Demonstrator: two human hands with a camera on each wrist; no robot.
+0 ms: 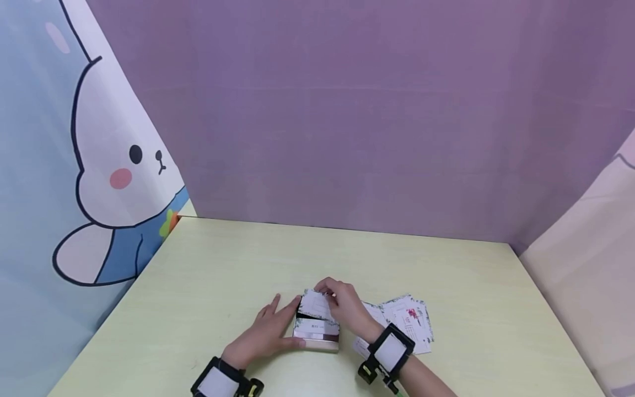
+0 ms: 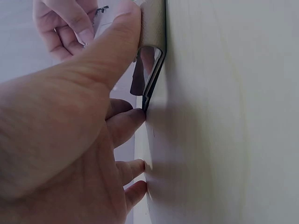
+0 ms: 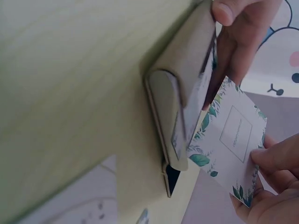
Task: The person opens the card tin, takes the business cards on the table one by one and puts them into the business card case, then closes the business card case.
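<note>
Only the right wrist view shows the leaf border on the card (image 3: 230, 142) pinched by the right hand (image 1: 347, 306). The left hand (image 1: 268, 331) clamps the card case (image 1: 316, 330), thumb on its near edge. Loose cards (image 1: 409, 320) lie at 3 o'clock; open table (image 1: 238, 259) lies toward 12.
</note>
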